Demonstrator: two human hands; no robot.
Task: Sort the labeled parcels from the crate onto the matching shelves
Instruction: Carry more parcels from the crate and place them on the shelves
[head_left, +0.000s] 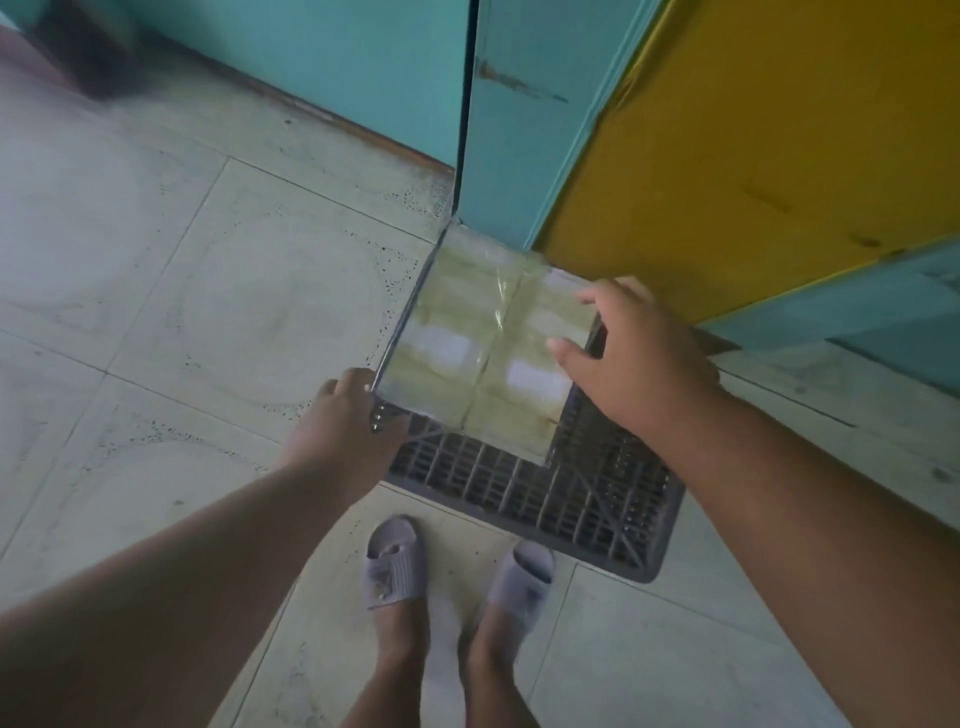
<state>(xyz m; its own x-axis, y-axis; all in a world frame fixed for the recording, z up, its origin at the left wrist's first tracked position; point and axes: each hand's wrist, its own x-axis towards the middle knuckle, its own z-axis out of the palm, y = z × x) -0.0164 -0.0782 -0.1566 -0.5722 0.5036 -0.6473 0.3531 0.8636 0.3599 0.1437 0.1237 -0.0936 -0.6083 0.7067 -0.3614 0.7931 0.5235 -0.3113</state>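
A flat cardboard parcel (483, 343) wrapped in clear tape, with pale labels on its top, is held level above a dark slatted plastic crate (571, 493) on the floor. My left hand (348, 415) grips the parcel's near left corner. My right hand (628, 353) lies against its right edge, fingers spread over the top. The crate's far part is hidden under the parcel. What shows of the crate's floor is bare grid.
A teal wall (337, 67) and a teal and yellow panel (753, 145) rise right behind the crate. Pale tiled floor (208, 312) spreads to the left. My two feet in grey slippers (395, 561) stand just before the crate's near rim.
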